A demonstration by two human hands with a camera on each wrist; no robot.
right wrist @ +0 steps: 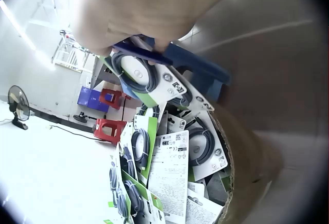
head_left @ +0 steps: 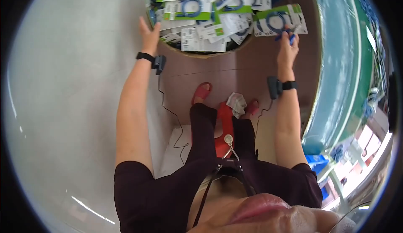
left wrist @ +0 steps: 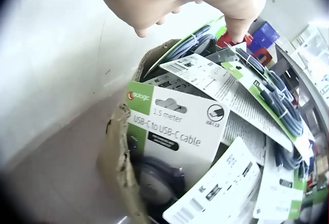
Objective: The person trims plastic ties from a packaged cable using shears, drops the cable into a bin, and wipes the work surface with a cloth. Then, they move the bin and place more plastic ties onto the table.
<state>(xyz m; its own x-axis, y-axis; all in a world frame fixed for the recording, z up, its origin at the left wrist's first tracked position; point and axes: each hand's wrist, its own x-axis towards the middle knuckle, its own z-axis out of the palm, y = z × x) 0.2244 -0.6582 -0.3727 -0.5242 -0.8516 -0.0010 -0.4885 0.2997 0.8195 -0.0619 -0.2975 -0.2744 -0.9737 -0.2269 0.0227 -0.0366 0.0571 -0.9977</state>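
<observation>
A round-looking cardboard box is heaped with carded USB-C cables, grey-blue coils on white and green cards. My left hand is at the box's left rim with fingers extended; in the left wrist view its thumb reaches down to the cards. On the right, my right hand grips a blue-handled tool, its kind partly hidden by the fingers. Right at those fingertips are carded cables, overlapping beyond the box's right rim. The right wrist view shows the top card directly under the hand.
Red stools and a blue box stand beyond the carton, and a fan is farther off. A pale surface runs along the left. To the right is a long green-edged table. Wrist camera cables hang near the legs.
</observation>
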